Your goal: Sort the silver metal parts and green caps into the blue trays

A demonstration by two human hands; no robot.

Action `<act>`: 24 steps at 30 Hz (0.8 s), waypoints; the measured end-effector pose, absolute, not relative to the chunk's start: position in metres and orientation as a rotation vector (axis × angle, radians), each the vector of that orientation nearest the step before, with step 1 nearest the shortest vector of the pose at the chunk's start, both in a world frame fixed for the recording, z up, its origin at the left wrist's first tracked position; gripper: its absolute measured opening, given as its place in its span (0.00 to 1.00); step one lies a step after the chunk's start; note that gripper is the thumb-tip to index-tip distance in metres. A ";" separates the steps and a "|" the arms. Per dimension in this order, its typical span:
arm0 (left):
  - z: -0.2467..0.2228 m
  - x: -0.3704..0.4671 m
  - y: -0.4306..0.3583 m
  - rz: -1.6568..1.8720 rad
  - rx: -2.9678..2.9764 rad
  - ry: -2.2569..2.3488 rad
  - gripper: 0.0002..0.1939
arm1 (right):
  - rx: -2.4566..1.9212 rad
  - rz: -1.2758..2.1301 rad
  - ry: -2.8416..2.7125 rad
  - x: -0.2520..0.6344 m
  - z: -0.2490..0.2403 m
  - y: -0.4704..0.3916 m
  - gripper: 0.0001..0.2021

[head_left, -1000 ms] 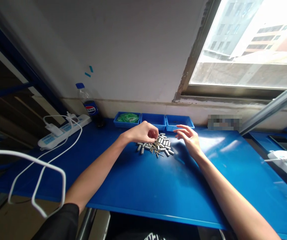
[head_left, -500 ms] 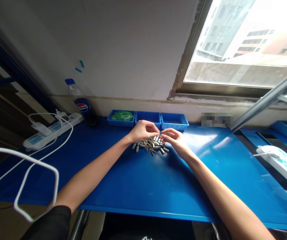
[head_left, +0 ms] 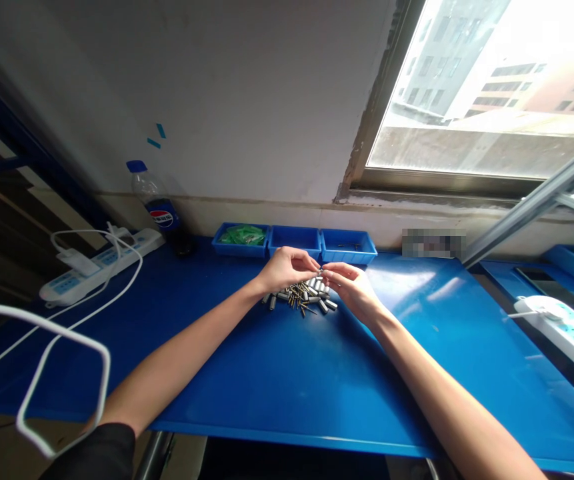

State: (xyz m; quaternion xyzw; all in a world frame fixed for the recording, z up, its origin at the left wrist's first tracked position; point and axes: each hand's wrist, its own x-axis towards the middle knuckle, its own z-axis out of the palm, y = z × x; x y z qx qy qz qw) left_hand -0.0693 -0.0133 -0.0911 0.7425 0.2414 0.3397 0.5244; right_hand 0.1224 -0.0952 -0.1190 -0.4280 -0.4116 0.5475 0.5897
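My left hand [head_left: 289, 270] and my right hand [head_left: 349, 285] meet fingertip to fingertip over a pile of small metal parts. Between their pinched fingers is a small metal piece [head_left: 321, 271], mostly hidden, so its exact kind does not show. Both hands are closed on it. Below them on the blue table [head_left: 267, 373] lie several silver cylinders [head_left: 323, 306] and thin brass-coloured pins [head_left: 297, 293], mixed together. Part of the pile is covered by my hands.
Behind the pile stand three blue bins: one with green bags [head_left: 241, 235], a middle bin [head_left: 294, 233], and one with a few thin pieces [head_left: 349, 256]. A cola bottle [head_left: 161, 217], white power strips [head_left: 74, 283] and a looping white cable [head_left: 104, 373] are around.
The fingertips of both hands have come closer into line around the small piece, the right fingers straighter. The view has shifted slightly; the pile looks much the same.
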 end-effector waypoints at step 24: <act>-0.059 -0.099 -0.001 0.409 2.306 0.595 0.08 | -1.178 1.071 -1.039 0.138 -0.122 -0.092 0.14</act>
